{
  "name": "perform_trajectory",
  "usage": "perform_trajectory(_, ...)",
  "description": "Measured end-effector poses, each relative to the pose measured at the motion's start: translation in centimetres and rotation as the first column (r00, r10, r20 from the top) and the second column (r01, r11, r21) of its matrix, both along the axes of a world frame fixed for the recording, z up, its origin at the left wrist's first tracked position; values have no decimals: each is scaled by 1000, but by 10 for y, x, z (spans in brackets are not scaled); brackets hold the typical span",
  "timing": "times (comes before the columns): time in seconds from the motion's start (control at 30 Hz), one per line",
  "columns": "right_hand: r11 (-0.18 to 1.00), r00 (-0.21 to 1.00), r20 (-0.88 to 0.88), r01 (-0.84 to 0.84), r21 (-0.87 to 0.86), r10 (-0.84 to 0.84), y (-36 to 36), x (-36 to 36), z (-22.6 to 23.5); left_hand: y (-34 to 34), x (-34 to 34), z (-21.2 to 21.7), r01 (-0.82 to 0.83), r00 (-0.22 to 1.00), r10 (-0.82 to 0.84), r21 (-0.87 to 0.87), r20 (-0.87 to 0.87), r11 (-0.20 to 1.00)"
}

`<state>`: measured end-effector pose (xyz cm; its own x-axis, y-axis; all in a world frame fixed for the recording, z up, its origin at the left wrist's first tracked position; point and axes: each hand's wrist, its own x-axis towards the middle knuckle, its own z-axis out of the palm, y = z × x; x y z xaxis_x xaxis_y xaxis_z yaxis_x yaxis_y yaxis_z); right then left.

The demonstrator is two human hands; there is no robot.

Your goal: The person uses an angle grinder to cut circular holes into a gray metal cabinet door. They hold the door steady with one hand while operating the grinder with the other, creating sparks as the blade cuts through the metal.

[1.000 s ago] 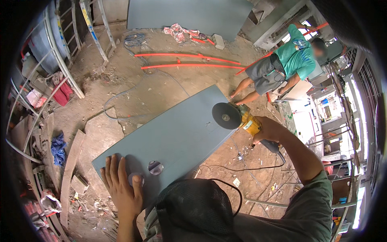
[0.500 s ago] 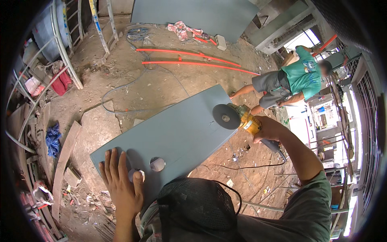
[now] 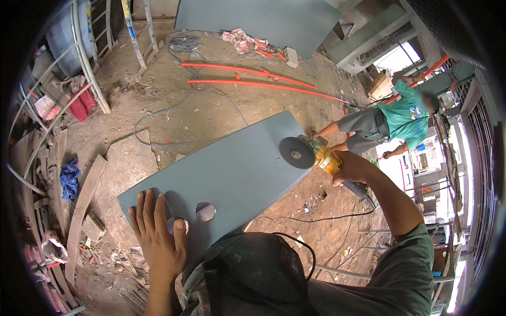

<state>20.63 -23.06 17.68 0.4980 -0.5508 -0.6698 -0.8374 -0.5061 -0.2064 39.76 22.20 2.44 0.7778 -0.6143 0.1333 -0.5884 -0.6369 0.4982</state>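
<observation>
Left hand (image 3: 158, 239) lies flat, fingers (image 3: 149, 208) spread, on the grey-blue rectangular metal panel (image 3: 237, 168); right hand (image 3: 352, 167) fingers clamp the yellow angle grinder (image 3: 312, 154) at its far edge.

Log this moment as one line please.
left hand flat on grey-blue panel | right hand holds yellow angle grinder at panel edge

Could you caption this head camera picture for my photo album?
Left hand flat on a grey-blue panel, right hand holding a yellow angle grinder at its edge.
</observation>
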Motion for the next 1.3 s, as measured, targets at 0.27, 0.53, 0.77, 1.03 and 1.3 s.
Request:
perform_trajectory(0.27,1000,1000,-14,-9,3,9,-5,5,0,-1,3,3,-1,1000,1,3,-4,1000)
perform_trajectory(0.53,999,998,-51,-29,-27,28,-8,12,3,-2,3,4,-28,999,27,24,33,999)
perform_trajectory(0.77,997,997,-64,-51,-50,48,-10,16,3,-2,6,5,-14,1000,14,-6,-22,1000)
perform_trajectory(1.03,985,985,-125,-130,-111,116,-15,18,4,-3,6,7,-22,1000,22,1,-21,1000)
perform_trajectory(1.3,984,982,-124,-157,-85,146,-20,17,3,-4,5,8,-36,999,36,1,-3,999)
